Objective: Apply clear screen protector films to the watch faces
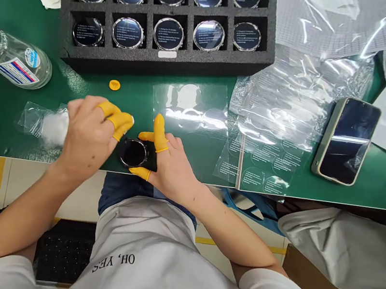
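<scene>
My left hand (88, 133), with yellow finger cots on its fingers, is closed in a pinch above and left of the watch. A scrap of white wipe (129, 125) shows at its fingertips; most of it is hidden. My right hand (171, 163), also in yellow finger cots, grips a round watch (134, 153) by its rim, thumb on the near side and a finger on the far side. The watch lies face up near the table's front edge, its dark glass bare of printed text. By my left wrist sits a clear bag with white material (54, 127).
A black foam tray (165, 64) holds several round watches with printed films. A glass bottle (26, 62) lies left; a loose yellow finger cot (114, 85) is near the tray. Clear film sheets (192, 105), printed round films (255, 166) and a phone (347, 139) lie right.
</scene>
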Demonstrator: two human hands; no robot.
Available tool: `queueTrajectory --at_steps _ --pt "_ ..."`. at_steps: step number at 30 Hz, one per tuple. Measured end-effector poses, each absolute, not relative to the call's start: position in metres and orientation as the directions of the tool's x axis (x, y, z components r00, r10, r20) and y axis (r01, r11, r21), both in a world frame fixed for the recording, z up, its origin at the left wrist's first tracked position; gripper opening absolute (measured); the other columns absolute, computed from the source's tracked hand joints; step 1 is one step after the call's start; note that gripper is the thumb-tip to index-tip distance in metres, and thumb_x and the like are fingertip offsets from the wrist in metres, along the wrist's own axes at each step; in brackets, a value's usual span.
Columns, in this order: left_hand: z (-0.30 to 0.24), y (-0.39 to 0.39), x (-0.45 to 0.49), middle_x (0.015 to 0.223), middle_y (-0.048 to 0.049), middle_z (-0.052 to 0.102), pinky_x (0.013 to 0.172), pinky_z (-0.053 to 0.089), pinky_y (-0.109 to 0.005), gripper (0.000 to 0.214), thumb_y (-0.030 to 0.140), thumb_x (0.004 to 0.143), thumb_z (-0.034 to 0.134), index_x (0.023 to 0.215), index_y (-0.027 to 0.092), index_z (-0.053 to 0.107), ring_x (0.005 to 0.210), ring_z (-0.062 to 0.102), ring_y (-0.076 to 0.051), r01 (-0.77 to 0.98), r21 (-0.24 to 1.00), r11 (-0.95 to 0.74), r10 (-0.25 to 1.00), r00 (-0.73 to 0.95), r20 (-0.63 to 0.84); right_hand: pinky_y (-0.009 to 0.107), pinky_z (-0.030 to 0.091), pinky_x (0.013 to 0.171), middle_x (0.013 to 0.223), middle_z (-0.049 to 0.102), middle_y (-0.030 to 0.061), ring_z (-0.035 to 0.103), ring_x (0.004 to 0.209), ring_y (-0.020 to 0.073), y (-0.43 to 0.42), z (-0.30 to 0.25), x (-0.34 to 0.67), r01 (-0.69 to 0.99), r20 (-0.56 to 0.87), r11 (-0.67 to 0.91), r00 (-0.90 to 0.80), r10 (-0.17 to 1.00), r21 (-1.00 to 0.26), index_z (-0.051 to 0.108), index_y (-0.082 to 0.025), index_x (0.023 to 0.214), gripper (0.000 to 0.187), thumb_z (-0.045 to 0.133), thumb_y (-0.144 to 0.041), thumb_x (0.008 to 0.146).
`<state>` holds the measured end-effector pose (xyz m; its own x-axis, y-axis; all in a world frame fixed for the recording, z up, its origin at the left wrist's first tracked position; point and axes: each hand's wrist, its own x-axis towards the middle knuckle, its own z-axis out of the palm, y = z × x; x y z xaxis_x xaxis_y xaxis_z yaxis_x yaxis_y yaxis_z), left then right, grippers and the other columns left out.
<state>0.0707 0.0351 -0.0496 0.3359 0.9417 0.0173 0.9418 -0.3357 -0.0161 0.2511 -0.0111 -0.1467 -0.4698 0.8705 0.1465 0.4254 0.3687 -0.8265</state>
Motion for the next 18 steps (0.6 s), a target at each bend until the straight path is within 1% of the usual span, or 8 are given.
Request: queueTrajectory --at_steps 3,6,7,9,11,14,16,18 --pt "-0.028 0.051 0.072 0.1 -0.0101 0.069 0.1 0.039 -0.058 0.03 0.044 0.096 0.055 0.09 0.021 0.073 0.117 0.057 -0.033 0.984 -0.113 -0.136 0.987 0.144 0.067 0.049 0.049 0.092 0.134 0.064 0.0157 0.056 0.111 0.0326 -0.012 -0.144 0.25 0.404 0.151 0.355 -0.457 0.877 -0.843 -0.026 -0.018 0.16 0.127 0.077 -0.033 0.088" --pt "-0.018 0.058 0.073 0.113 -0.0181 0.067 0.101 0.038 -0.061 0.033 0.036 0.093 0.054 0.103 0.01 0.073 0.12 0.054 -0.038 0.982 -0.185 -0.033 0.99 0.057 0.126 0.052 0.048 0.099 0.139 0.061 0.0162 0.056 0.117 0.0328 -0.013 -0.14 0.253 0.362 0.175 0.362 -0.457 0.872 -0.859 -0.02 -0.021 0.162 0.127 0.08 -0.034 0.086" --pt "-0.019 0.059 0.076 0.117 -0.0197 0.066 0.102 0.039 -0.06 0.034 0.033 0.093 0.053 0.107 0.009 0.073 0.119 0.054 -0.039 0.983 -0.178 -0.052 0.991 0.072 0.109 0.054 0.047 0.103 0.141 0.059 0.017 0.055 0.121 0.0331 -0.013 -0.139 0.257 0.346 0.198 0.377 -0.455 0.868 -0.859 -0.016 -0.021 0.163 0.124 0.08 -0.039 0.086" --pt "-0.031 0.065 0.086 0.12 -0.0185 0.066 0.101 0.041 -0.057 0.034 0.03 0.094 0.052 0.114 0.012 0.073 0.116 0.055 -0.037 0.982 -0.114 -0.153 0.987 0.158 0.037 0.056 0.045 0.109 0.145 0.056 0.0187 0.053 0.129 0.0334 -0.013 -0.138 0.269 0.343 0.25 0.414 -0.433 0.866 -0.843 -0.004 -0.018 0.165 0.113 0.074 -0.048 0.089" --pt "-0.05 0.075 0.106 0.115 -0.0137 0.067 0.099 0.044 -0.051 0.03 0.028 0.093 0.054 0.113 0.018 0.074 0.11 0.056 -0.032 0.957 -0.007 -0.29 0.957 0.289 -0.028 0.057 0.043 0.113 0.145 0.056 0.0197 0.051 0.135 0.0334 -0.014 -0.141 0.286 0.403 0.285 0.433 -0.376 0.881 -0.806 0.014 -0.015 0.164 0.092 0.063 -0.052 0.096" --pt "-0.081 0.094 0.149 0.102 -0.0093 0.065 0.093 0.048 -0.041 0.023 0.02 0.091 0.057 0.105 0.018 0.074 0.104 0.056 -0.027 0.896 0.117 -0.427 0.896 0.438 -0.081 0.059 0.044 0.116 0.137 0.063 0.0192 0.052 0.137 0.0321 -0.019 -0.151 0.317 0.523 0.312 0.416 -0.279 0.908 -0.744 0.044 -0.013 0.153 0.058 0.049 -0.044 0.104" --pt "-0.094 0.103 0.179 0.102 -0.0093 0.064 0.091 0.049 -0.038 0.022 0.015 0.091 0.057 0.105 0.016 0.074 0.105 0.057 -0.026 0.886 0.133 -0.445 0.873 0.462 -0.157 0.059 0.045 0.117 0.134 0.066 0.0178 0.052 0.14 0.0308 -0.024 -0.159 0.333 0.566 0.319 0.407 -0.253 0.913 -0.716 0.054 -0.014 0.145 0.048 0.048 -0.038 0.105" --pt "-0.1 0.106 0.204 0.107 -0.0106 0.064 0.091 0.05 -0.037 0.021 0.013 0.092 0.059 0.107 0.014 0.074 0.108 0.058 -0.026 0.895 0.104 -0.434 0.859 0.446 -0.253 0.058 0.044 0.119 0.136 0.066 0.0174 0.05 0.144 0.0301 -0.03 -0.166 0.343 0.577 0.303 0.409 -0.276 0.912 -0.707 0.058 -0.013 0.142 0.045 0.05 -0.035 0.104"
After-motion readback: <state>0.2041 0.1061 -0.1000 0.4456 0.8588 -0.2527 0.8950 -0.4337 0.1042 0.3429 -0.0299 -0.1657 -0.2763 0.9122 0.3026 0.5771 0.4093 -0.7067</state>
